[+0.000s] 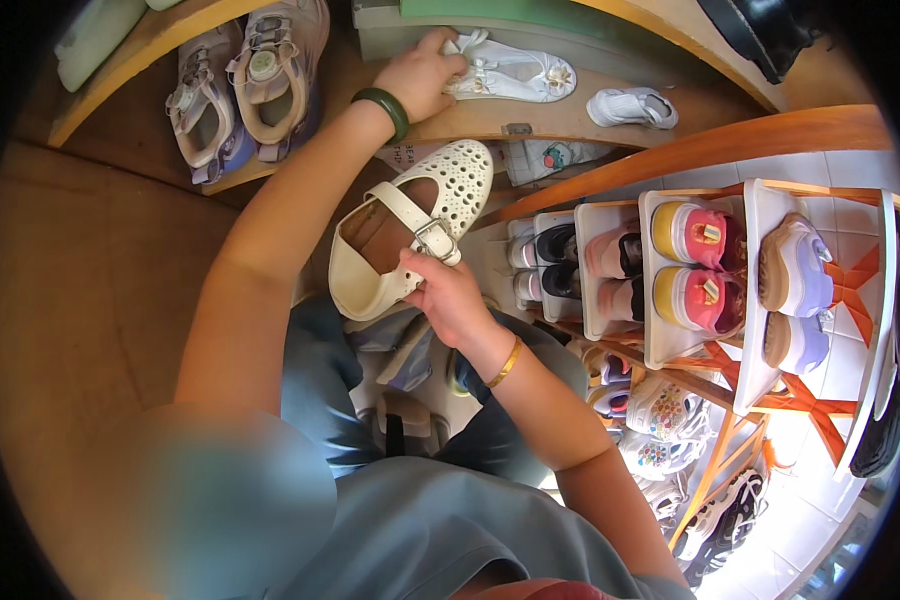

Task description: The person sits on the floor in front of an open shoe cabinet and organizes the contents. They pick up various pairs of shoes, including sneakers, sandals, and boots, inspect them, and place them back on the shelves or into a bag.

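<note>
My right hand (454,300) grips the strap side of a cream perforated buckle shoe (461,184), its toe pointing up and to the right. Above it, my left hand (424,75), with a dark green bangle at the wrist, reaches onto a wooden shelf and has its fingers at the end of a white flat shoe (525,75) with laces and a gold-coloured ornament. Whether those fingers grip the shoe is hard to tell. A small white shoe (630,108) lies to the right on the same shelf.
Purple-and-beige sneakers (277,82) stand on the shelf at upper left. A curved wooden rail (690,161) crosses at upper right. Beside me is a shoe rack (652,277) holding pink-and-yellow shoes (697,300) and lilac sneakers (795,266). More sneakers (664,424) lie below it.
</note>
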Motion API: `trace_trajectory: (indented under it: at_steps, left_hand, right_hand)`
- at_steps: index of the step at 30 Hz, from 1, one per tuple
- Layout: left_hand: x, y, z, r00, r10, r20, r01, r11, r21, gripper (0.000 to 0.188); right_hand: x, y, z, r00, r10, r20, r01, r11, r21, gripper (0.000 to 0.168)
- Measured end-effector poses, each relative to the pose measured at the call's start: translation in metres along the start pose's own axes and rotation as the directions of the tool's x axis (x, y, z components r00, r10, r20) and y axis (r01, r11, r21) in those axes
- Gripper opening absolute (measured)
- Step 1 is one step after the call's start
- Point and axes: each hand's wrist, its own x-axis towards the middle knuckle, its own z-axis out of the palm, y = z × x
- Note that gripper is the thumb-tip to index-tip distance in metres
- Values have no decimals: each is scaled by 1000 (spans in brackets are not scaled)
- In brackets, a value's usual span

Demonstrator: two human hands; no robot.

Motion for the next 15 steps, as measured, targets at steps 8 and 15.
trace_trajectory:
  at_steps: [8,15]
  left_hand:
    - [3,10,-8,971,-222,91,224,697,-682,49]
    - [75,83,-1,745,-29,666,511,-616,-599,44]
  right_hand:
    - [-6,-10,2,1000,5,-3,-4,997,79,28]
    - [-17,-5,14,999,37,-24,-37,999,21,25]
